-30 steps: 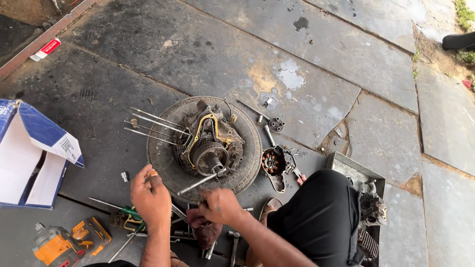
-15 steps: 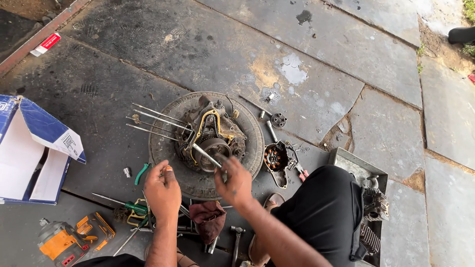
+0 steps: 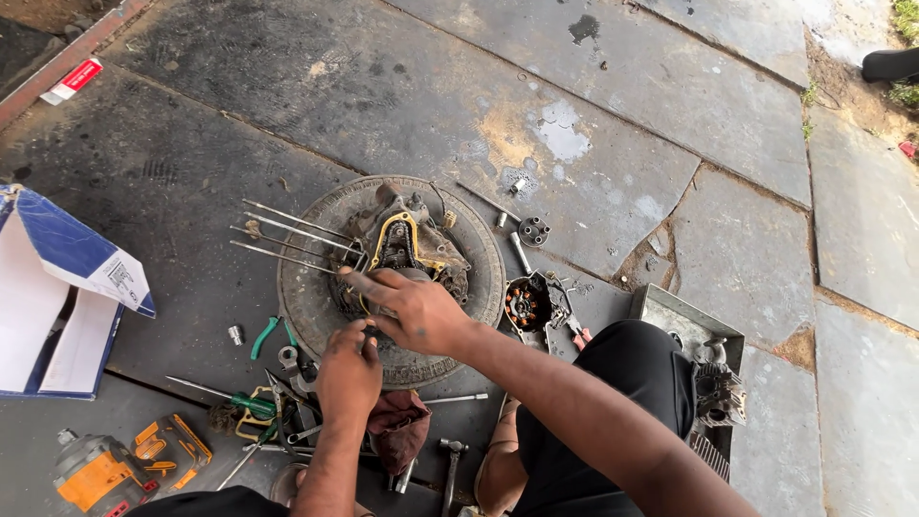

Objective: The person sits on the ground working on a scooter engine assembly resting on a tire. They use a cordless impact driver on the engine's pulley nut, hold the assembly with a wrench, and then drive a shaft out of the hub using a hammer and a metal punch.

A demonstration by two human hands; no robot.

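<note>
Head view: grey stone slabs, oily; fingers' grip on engine unclear.

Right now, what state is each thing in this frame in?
Engine case: opened up, lying on a round disc, long studs sticking out sideways.
Right hand: resting on the engine case.
Left hand: at the disc's near edge.
Cardboard box: open.
Hammer: lying flat.
Metal tray: holding parts.
</note>
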